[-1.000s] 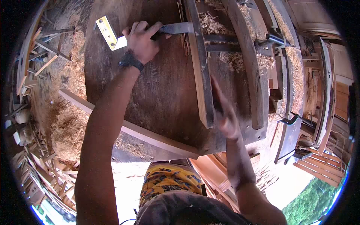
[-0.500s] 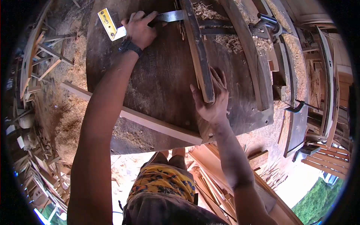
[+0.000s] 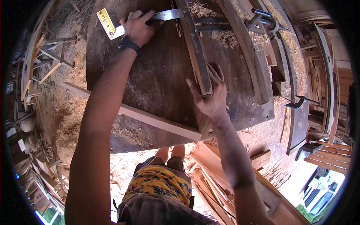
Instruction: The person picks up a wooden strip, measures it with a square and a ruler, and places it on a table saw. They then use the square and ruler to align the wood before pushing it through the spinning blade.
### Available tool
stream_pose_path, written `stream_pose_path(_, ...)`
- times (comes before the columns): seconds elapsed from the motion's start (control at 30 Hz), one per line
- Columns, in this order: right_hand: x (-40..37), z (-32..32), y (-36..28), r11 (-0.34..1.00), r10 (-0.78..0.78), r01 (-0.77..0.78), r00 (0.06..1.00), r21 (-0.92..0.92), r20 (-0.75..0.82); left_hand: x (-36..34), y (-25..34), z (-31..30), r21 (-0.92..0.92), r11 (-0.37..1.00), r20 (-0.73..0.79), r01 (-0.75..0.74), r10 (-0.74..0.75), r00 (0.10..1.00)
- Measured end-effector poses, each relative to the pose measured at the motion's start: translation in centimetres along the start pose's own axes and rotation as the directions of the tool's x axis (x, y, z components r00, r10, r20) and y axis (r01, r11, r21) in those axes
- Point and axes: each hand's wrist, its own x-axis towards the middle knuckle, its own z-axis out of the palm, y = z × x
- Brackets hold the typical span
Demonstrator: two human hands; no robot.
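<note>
On the dark wooden tabletop [image 3: 161,75], my left hand [image 3: 138,28] is closed on the metal blade of a try square. The square's yellow handle [image 3: 105,23] points away to the left, and the blade's other end reaches a long dark-edged wooden strip [image 3: 197,48]. My right hand [image 3: 212,93] is wrapped round the near end of that strip, thumb on its left side and fingers on its right. A pale wooden strip [image 3: 161,123] lies across the table's near edge, partly behind my left forearm.
A curved wooden piece [image 3: 245,48] lies right of the held strip, with wood shavings [image 3: 227,37] between. Metal clamps [image 3: 266,20] stand at the upper right, and another clamp [image 3: 299,102] is on the right. Boards [image 3: 210,187] and offcuts lie below the table.
The camera view has shifted slightly. The held strip's near end and my right hand appear a little higher and further left. Both hands keep their holds.
</note>
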Motion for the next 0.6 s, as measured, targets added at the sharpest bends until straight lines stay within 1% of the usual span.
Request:
stream_pose_path(0.03, -0.13, -0.05, 0.11, 1.0, 0.007, -0.007, 0.998, -0.014, 0.06, 0.03, 0.02, 0.03, 0.018, 1.0, -0.034, -0.018, 0.019, 0.999)
stream_pose_path(0.13, -0.14, -0.32, 0.03, 1.0, 0.001, 0.001, 0.997, -0.029, 0.074, -0.01, 0.08, 0.03, 0.008, 1.0, -0.009, -0.001, 0.001, 1.0)
stream_pose_path(0.27, -0.26, -0.44, 0.11, 1.0, -0.012, 0.013, 0.996, -0.017, 0.092, -0.02, -0.16, 0.04, -0.01, 1.0, -0.013, -0.016, 0.016, 1.0)
stream_pose_path(0.33, -0.21, -0.56, -0.06, 0.999, -0.038, 0.041, 0.996, -0.031, 0.086, 0.02, -0.13, -0.02, -0.027, 1.0, 0.03, 0.015, -0.015, 0.999)
stream_pose_path(0.37, -0.17, -0.6, -0.12, 0.999, -0.039, 0.042, 0.995, -0.03, 0.088, -0.01, -0.11, -0.15, -0.026, 1.0, 0.029, 0.017, -0.016, 0.999)
stream_pose_path(0.43, -0.12, -0.65, -0.22, 0.998, -0.039, 0.043, 0.994, -0.037, 0.101, -0.12, -0.12, -0.38, -0.007, 1.0, 0.076, 0.026, -0.025, 0.997)
stream_pose_path(0.6, -0.16, -0.38, -0.14, 0.998, -0.03, 0.035, 0.995, -0.05, 0.094, -0.18, -0.23, -0.14, 0.009, 1.0, 0.078, 0.029, -0.029, 0.997)
